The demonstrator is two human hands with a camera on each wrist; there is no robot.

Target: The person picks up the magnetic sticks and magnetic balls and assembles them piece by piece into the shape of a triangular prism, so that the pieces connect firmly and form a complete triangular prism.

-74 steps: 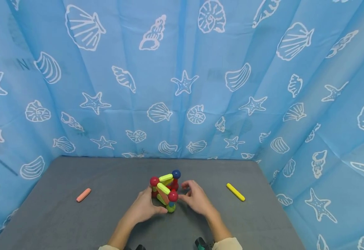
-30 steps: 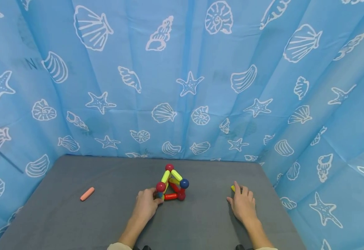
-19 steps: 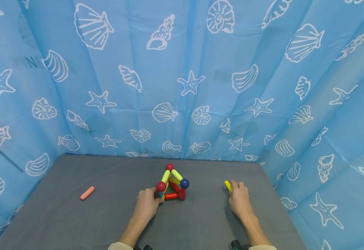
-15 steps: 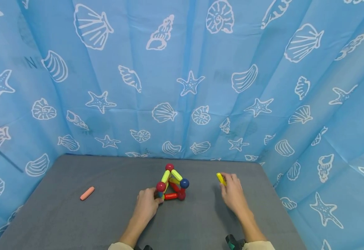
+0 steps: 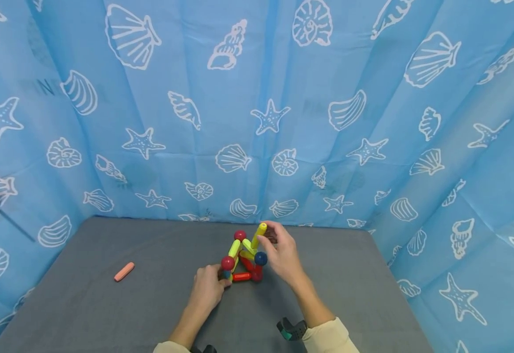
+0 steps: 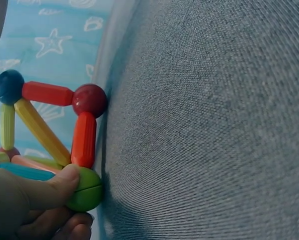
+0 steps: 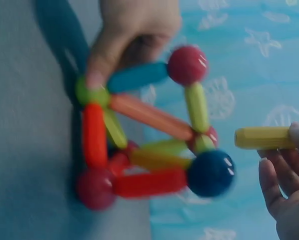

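Note:
A frame of coloured magnetic rods and balls [image 5: 241,277] stands on the grey cloth in the head view. My left hand [image 5: 207,288] holds its near left corner; in the left wrist view thumb and fingers pinch the green ball [image 6: 87,194], where a blue rod [image 6: 27,171] and a red rod [image 6: 83,140] meet. My right hand [image 5: 284,252] pinches a loose yellow magnetic rod [image 5: 258,236] near one end, raised upright over the frame's right side. In the right wrist view the rod's free end points at the dark blue ball [image 7: 211,173], with a gap between.
An orange rod [image 5: 124,271] lies on the grey cloth [image 5: 71,304] at the left. Behind the table hangs a blue curtain [image 5: 257,98] with white shells, which also closes in both sides.
My right hand has picked the yellow rod off the cloth at the right, carried it left and turned it upright by the frame. Earlier the frame was turned; my left hand has since stayed put.

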